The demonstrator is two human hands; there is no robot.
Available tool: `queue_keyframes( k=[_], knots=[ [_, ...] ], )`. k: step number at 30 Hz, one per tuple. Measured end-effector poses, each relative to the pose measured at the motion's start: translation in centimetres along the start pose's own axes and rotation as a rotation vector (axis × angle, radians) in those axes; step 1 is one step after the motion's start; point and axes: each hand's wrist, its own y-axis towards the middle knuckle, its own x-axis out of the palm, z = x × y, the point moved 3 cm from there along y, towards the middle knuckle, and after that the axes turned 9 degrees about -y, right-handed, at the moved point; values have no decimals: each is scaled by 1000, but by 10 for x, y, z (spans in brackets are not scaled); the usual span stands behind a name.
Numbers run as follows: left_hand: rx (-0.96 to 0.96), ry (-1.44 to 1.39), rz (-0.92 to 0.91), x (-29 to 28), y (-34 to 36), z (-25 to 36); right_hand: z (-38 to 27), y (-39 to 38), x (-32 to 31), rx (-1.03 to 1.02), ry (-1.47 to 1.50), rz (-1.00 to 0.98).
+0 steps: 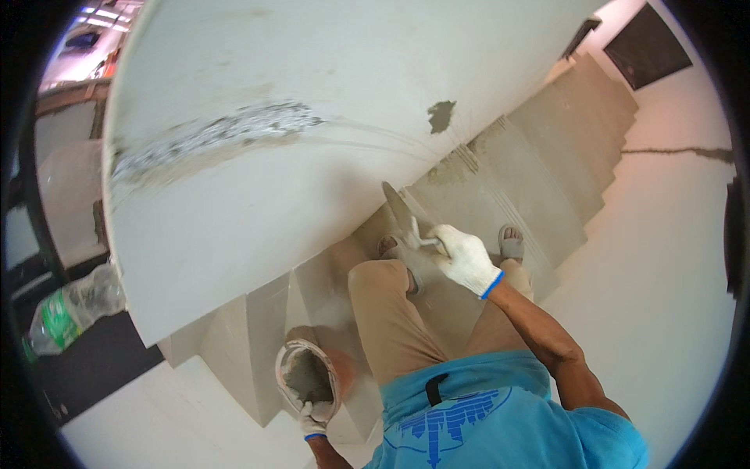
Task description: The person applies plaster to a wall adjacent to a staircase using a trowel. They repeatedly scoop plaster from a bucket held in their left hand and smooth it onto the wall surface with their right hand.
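Trowel is held in the gloved right hand, its blade extended beyond the fingers toward the lower edge of the white wall; whether the wall is touched by it cannot be told. The most room is taken up by this wall, marked near its left edge by a long, rough grey streak and, closer to its lower edge, by a small dark patch. Next in size, the grey-beige staircase is bordered on one side by that lower edge, and its treads are stood on in sandals. A bucket with a pale rim is seen over the lower steps, near the wall's lower left corner, and is partly filled with grey mix. Beside the wall's left edge, a clear bottle with a green label is seen. The bucket's near rim is gripped by the gloved left hand; whether the bucket is also supported by a step cannot be told. Around the trowel's handle, the right hand's fingers are curled narrow, well apart from the bucket.
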Motion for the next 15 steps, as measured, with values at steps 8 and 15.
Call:
queue_keyframes(
  k=[8, 15],
  knots=[
    [36, -128, -19, 12, -10, -35, 13, -18, -81, -15, -263, -236],
    [83, -92, 56, 13, 12, -40, 28, -32, -147, 158, -343, -280]
  ],
)
